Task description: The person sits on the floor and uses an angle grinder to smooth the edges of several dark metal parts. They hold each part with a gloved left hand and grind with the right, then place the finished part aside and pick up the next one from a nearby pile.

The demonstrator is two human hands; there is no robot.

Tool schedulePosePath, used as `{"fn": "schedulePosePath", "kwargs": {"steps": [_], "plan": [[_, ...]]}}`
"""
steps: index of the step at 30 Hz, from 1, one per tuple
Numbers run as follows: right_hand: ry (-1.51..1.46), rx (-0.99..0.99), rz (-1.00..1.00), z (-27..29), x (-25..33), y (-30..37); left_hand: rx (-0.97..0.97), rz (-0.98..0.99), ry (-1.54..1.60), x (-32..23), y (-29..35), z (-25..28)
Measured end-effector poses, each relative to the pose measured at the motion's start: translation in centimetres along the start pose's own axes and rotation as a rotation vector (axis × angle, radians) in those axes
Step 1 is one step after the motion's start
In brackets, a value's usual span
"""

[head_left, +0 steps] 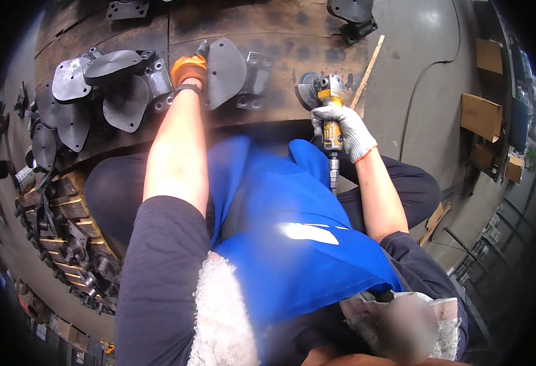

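My left hand (190, 71), in an orange glove, is closed at the left edge of a dark grey metal bracket on the wooden bench. The bracket has a rounded plate (226, 74) with small holes and a drilled flange (255, 80) at its right. A short dark stub (202, 48) pokes out above the glove; the fingers hide its lower part. In a pale knit glove, my right hand (348, 129) grips a yellow air grinder (331, 97). Its round disc (307, 90) hangs over the bench's right part, apart from the bracket. A metal hose coupling (334, 171) trails toward my lap.
Several similar brackets (124, 100) are heaped on the bench's left side, and another (353, 9) sits at its far right. A thin wooden strip (368, 72) lies along the right edge. Wooden pallets with metal parts (66, 213) stand at left; cardboard boxes (481, 116) are at right.
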State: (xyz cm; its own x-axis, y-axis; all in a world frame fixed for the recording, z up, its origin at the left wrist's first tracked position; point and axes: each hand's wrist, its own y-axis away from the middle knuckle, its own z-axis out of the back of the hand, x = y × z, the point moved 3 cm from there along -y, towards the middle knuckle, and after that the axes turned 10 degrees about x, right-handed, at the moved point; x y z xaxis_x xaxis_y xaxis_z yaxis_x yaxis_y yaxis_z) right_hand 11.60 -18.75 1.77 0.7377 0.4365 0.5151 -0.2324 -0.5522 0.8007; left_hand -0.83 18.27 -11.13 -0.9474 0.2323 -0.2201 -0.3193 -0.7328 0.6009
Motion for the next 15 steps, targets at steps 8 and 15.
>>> {"fn": "schedulePosePath", "kwargs": {"steps": [8,15], "plan": [[0.432,0.091,0.124,-3.8,1.4,-0.1,0.030,0.106,0.152,-1.2,2.1,1.4],[0.379,0.088,-0.014,-5.9,1.6,-0.8,0.071,0.127,0.162,-0.9,1.3,1.3]]}}
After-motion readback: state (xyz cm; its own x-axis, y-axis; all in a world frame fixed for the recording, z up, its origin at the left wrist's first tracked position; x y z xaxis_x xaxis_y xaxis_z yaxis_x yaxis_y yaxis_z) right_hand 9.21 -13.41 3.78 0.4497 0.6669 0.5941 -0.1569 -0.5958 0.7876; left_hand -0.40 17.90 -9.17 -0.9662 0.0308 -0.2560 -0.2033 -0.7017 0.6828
